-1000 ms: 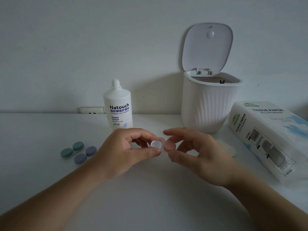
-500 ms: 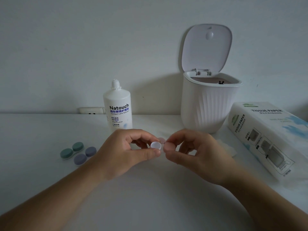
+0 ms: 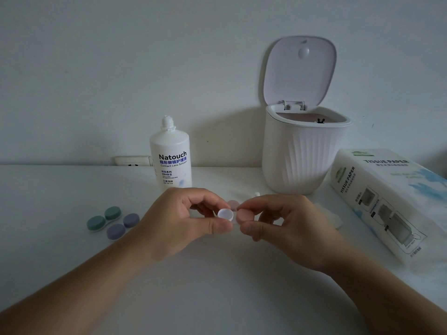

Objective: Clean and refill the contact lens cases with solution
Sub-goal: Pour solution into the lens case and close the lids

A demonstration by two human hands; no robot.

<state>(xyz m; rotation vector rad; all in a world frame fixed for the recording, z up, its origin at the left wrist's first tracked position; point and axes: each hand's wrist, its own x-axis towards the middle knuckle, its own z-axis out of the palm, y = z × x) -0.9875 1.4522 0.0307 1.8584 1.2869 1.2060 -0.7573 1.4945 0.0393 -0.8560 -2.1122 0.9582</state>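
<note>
My left hand (image 3: 179, 223) pinches a white contact lens case (image 3: 225, 213) above the table, its open well facing up. My right hand (image 3: 285, 226) pinches a pink cap (image 3: 243, 215) right beside that well, touching or almost touching it. A second pink cap (image 3: 233, 204) shows just behind, between the two hands. The white Natouch solution bottle (image 3: 171, 160) stands uncapped behind my left hand. Two closed cases lie at the left: a green one (image 3: 104, 218) and a purple one (image 3: 123, 225).
A white ribbed bin (image 3: 302, 151) with its lid up stands at the back right. A tissue paper pack (image 3: 387, 201) lies along the right. A used tissue (image 3: 331, 215) lies behind my right hand. A small white cap (image 3: 257, 194) sits near the bin. A wall socket (image 3: 131, 161) is at the table's back edge.
My right hand has brought the pink cap slightly left, closer to the white case in my left hand. Nothing else on the table has moved.
</note>
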